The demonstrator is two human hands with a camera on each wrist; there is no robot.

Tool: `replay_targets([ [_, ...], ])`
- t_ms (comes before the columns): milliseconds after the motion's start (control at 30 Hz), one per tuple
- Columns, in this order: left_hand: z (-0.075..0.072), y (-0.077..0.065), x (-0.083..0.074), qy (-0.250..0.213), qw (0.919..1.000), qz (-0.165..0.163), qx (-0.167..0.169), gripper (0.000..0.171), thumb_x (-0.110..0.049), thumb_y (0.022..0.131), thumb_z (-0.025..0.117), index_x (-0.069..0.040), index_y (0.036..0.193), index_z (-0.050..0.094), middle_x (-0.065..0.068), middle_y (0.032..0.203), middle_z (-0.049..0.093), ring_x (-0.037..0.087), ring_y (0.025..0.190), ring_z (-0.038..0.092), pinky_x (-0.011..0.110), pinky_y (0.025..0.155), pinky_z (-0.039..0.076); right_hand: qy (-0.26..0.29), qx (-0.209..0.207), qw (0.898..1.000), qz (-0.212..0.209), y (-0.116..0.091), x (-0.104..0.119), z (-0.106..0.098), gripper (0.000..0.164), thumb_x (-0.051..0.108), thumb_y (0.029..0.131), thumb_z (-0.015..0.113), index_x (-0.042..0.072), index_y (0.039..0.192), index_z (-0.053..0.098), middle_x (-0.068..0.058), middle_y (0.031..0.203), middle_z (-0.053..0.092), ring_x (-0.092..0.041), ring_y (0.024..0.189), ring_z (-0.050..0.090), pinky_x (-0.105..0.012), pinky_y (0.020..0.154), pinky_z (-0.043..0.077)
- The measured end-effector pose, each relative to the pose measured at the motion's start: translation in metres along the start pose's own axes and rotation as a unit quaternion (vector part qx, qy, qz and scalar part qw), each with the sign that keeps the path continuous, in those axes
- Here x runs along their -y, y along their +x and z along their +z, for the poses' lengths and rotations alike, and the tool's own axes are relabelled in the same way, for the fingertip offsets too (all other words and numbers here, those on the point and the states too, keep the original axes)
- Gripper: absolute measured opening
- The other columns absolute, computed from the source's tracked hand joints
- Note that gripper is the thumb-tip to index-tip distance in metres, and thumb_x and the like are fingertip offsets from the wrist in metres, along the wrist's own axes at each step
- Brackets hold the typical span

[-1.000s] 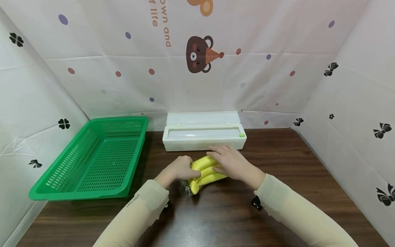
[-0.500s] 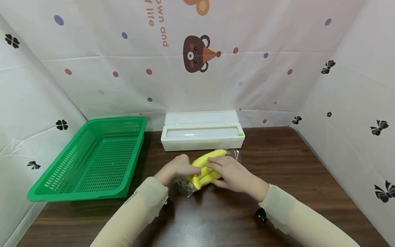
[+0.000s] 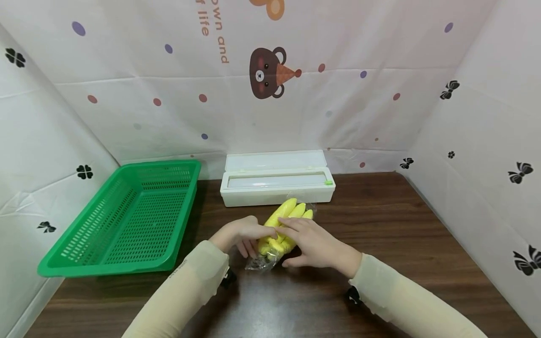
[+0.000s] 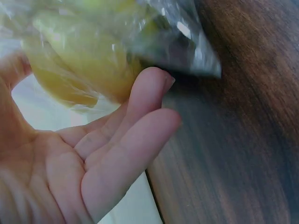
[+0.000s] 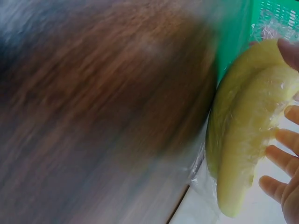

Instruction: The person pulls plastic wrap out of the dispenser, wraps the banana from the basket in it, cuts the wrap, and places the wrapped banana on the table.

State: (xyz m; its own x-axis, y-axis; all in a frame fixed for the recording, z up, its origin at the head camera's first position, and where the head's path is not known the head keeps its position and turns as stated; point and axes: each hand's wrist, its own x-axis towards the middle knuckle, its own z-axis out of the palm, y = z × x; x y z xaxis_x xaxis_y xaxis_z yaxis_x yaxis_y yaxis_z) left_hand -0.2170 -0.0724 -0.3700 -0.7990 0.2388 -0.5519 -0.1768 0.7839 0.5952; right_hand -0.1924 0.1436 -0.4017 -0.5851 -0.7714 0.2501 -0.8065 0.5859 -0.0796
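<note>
A bunch of yellow bananas [image 3: 281,215], loosely covered in clear plastic film [image 3: 261,264], is between both hands over the dark wooden table. My left hand [image 3: 245,232] holds its stem end, thumb over the top and fingers at the side and below. In the left wrist view, crumpled film [image 4: 184,46] hangs past those fingertips. Fingertips of my right hand [image 3: 314,245] touch the near right side of the bunch, with the thumb apart below. The right wrist view shows spread fingers [image 5: 282,161] beside the wrapped bananas [image 5: 250,130].
Behind the bananas stands a long white film dispenser box [image 3: 276,193], its lid [image 3: 276,161] raised and a green slider at its right end. A green plastic basket [image 3: 176,234] sits at the left. Printed white cloth hangs behind and along both sides.
The banana bunch has turned, its tips swinging away toward the dispenser and its stem end toward the person. My right hand has shifted along its near side; its thumb now stands off the bunch.
</note>
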Motion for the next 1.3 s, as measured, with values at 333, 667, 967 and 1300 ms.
replay_targets([
  [333, 0.003, -0.001, 0.009, -0.010, 0.9997, 0.000, 0.023, 0.052, -0.054, 0.075, 0.061, -0.003, 0.085, 0.064, 0.015, 0.072, 0.070, 0.026, 0.060, 0.067, 0.038, 0.054, 0.055, 0.000, 0.011, 1.000, -0.008, 0.006, 0.004, 0.003, 0.071, 0.059, 0.078, 0.065, 0.013, 0.131, 0.054, -0.009, 0.145, 0.045, -0.026, 0.133, 0.042, -0.045, 0.109, 0.034],
  [667, 0.009, -0.005, 0.015, -0.016, 0.9991, -0.001, 0.039, 0.053, -0.058, 0.077, 0.056, -0.006, 0.083, 0.065, 0.013, 0.070, 0.070, 0.025, 0.059, 0.068, 0.038, 0.054, 0.055, 0.019, 0.011, 1.000, -0.016, 0.008, 0.006, 0.005, 0.062, 0.051, 0.078, 0.068, 0.014, 0.126, 0.058, -0.009, 0.144, 0.046, -0.027, 0.133, 0.042, -0.048, 0.108, 0.034],
  [967, 0.007, -0.012, 0.023, -0.030, 0.9991, 0.027, 0.014, 0.070, -0.072, 0.079, 0.051, -0.004, 0.087, 0.066, 0.012, 0.072, 0.070, 0.024, 0.061, 0.068, 0.038, 0.056, 0.055, 0.055, 0.015, 0.998, 0.002, 0.010, 0.005, 0.006, 0.065, 0.051, 0.079, 0.066, 0.016, 0.132, 0.053, -0.006, 0.144, 0.047, -0.023, 0.135, 0.041, -0.051, 0.109, 0.032],
  [1300, 0.009, -0.021, 0.033, -0.037, 0.9877, 0.105, -0.110, 0.050, -0.054, 0.087, 0.058, -0.005, 0.094, 0.067, 0.011, 0.079, 0.067, 0.021, 0.061, 0.062, 0.030, 0.055, 0.049, 0.061, 0.019, 0.998, -0.001, 0.012, 0.004, 0.007, 0.059, 0.048, 0.080, 0.066, 0.017, 0.129, 0.056, -0.004, 0.142, 0.049, -0.022, 0.136, 0.040, -0.053, 0.109, 0.031],
])
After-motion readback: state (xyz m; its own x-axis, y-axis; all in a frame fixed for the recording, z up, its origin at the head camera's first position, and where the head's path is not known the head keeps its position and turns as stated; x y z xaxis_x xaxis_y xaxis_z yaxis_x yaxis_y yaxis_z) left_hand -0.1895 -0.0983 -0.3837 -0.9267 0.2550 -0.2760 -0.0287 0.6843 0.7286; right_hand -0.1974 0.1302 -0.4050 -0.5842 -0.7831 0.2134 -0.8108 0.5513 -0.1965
